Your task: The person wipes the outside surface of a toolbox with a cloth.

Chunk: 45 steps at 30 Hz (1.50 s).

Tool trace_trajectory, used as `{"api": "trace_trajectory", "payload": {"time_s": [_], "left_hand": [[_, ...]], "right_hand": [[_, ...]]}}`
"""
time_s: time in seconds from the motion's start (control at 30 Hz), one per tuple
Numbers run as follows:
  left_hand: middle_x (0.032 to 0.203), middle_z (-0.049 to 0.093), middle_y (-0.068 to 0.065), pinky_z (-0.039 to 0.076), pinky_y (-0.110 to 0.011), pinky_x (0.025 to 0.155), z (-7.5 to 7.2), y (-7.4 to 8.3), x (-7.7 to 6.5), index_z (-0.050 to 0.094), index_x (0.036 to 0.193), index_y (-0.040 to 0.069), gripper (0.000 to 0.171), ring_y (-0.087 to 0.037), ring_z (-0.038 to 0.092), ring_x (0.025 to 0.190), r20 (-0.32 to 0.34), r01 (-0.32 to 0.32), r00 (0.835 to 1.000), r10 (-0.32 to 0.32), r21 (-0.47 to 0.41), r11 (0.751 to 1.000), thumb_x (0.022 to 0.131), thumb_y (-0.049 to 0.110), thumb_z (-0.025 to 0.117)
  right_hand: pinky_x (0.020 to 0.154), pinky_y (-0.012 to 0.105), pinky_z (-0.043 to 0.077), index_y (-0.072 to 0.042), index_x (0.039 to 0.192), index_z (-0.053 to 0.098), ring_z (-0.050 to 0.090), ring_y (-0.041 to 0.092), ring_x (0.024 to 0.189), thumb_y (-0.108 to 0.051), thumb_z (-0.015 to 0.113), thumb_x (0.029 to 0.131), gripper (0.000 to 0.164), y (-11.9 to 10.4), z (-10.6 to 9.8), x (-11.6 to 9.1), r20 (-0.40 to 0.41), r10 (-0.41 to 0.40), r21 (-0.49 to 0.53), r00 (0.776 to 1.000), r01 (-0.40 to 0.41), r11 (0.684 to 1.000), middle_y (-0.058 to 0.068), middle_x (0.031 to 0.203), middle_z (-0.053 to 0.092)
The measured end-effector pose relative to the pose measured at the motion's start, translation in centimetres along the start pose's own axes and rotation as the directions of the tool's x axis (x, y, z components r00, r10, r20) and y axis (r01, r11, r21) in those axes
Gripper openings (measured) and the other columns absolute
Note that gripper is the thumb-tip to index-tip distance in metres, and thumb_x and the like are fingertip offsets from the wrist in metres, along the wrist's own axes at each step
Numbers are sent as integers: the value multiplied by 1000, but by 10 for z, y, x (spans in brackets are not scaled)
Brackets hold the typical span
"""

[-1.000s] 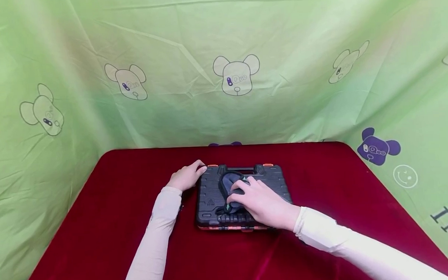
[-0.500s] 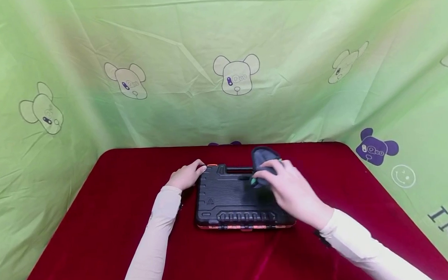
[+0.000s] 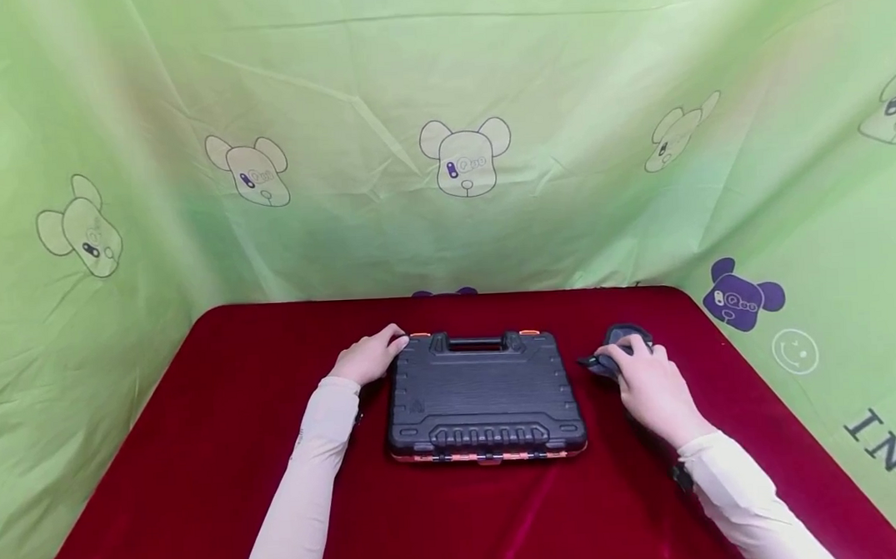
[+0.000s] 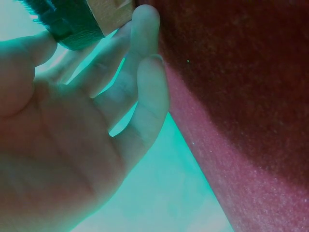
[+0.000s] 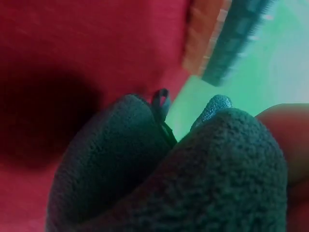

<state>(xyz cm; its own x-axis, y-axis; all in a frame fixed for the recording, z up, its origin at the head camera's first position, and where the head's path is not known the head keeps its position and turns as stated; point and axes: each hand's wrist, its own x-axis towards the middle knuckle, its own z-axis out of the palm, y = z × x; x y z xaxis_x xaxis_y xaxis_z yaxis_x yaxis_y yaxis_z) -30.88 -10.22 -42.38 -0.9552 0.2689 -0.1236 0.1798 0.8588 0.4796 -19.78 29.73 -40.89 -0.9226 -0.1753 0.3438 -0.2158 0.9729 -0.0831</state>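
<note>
A black plastic tool case [image 3: 484, 386] with orange latches lies flat on the red tabletop, its handle at the far side. My left hand [image 3: 369, 356] holds the case's far left corner. In the left wrist view the thumb [image 4: 41, 48] and fingers [image 4: 145, 34] lie on either side of that corner. To the right of the case, my right hand [image 3: 651, 383] grips a dark grey, fuzzy fabric item [image 3: 619, 339] with a black strap. In the right wrist view this soft item [image 5: 207, 179] appears folded over, and its full shape is hidden.
A red velvety cloth covers the table [image 3: 200, 457]. Green curtains [image 3: 326, 243] printed with bear faces hang along the back and both sides. The case's orange and black edge [image 5: 212, 38] shows blurred in the right wrist view.
My right hand has lifted the fabric item off the case and carried it to the right, down close to the table. The left hand stays at the corner.
</note>
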Motion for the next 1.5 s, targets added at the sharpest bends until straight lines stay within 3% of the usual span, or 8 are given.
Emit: {"api": "trace_trajectory", "payload": {"time_s": [0.2, 0.5, 0.7, 0.9, 1.07, 1.23, 1.43, 1.5], "left_hand": [[98, 71, -12, 48, -49, 77, 3, 5, -2, 55, 129, 23, 36, -26, 61, 81, -4, 0, 1000, 0, 0, 1000, 102, 43, 40], [93, 70, -11, 47, -46, 75, 5, 11, 0, 55, 130, 24, 37, -25, 60, 80, 5, -2, 1000, 2, 7, 1000, 102, 44, 40], [115, 71, -15, 50, -54, 85, 6, 15, -1, 55, 130, 22, 37, -31, 64, 99, -5, -10, 1000, 10, 21, 1000, 102, 41, 41], [122, 71, -15, 52, -56, 85, 0, 28, 1, 59, 126, 19, 34, -35, 64, 108, -52, -21, 998, 29, 156, 988, 100, 37, 48], [116, 74, -9, 54, -50, 86, -7, 51, 13, 63, 121, 15, 32, -29, 65, 105, -77, -106, 988, 133, 281, 954, 97, 35, 55], [113, 75, -6, 51, -45, 91, -11, 84, 28, 67, 111, 13, 24, -24, 66, 104, -14, -247, 964, 267, 332, 910, 96, 28, 56], [121, 71, -5, 51, -42, 98, -6, 113, 51, 65, 121, 13, 28, -21, 63, 110, 200, -293, 951, 236, 334, 896, 99, 26, 52], [122, 71, -7, 51, -40, 100, 0, 119, 55, 66, 121, 10, 29, -22, 63, 110, 264, -313, 937, 228, 347, 884, 100, 24, 51]], "right_hand": [[63, 64, 51, -9, 112, 69, 54, 53, 80, 3, 60, 82, 33, 9, 16, -10, 7, 35, 8, 999, -35, 999, 27, 107, 60], [63, 64, 51, -10, 113, 68, 53, 54, 82, 3, 61, 82, 34, 15, 19, -16, 41, 64, 14, 997, -65, 998, 29, 110, 58], [62, 63, 51, -9, 112, 69, 54, 54, 82, 3, 61, 81, 34, 16, 23, -20, 30, 64, 10, 998, -64, 998, 27, 108, 59], [60, 62, 52, -10, 112, 68, 55, 53, 82, 1, 66, 80, 34, 17, 27, -23, 58, 59, -10, 997, -59, 998, 27, 108, 60], [63, 63, 51, -11, 116, 66, 53, 52, 88, -6, 69, 81, 36, 15, 28, -22, 108, 76, -22, 991, -74, 997, 26, 112, 59], [67, 64, 50, -12, 119, 64, 51, 52, 93, -9, 69, 83, 37, 12, 31, -20, 143, 94, -5, 985, -94, 996, 26, 115, 57], [72, 65, 49, -13, 122, 63, 50, 53, 98, -10, 68, 84, 38, 12, 34, -16, 163, 92, 25, 982, -98, 995, 25, 118, 56], [72, 66, 49, -13, 122, 63, 50, 53, 99, -10, 67, 85, 37, 13, 34, -15, 168, 90, 31, 982, -97, 995, 25, 119, 56]]}}
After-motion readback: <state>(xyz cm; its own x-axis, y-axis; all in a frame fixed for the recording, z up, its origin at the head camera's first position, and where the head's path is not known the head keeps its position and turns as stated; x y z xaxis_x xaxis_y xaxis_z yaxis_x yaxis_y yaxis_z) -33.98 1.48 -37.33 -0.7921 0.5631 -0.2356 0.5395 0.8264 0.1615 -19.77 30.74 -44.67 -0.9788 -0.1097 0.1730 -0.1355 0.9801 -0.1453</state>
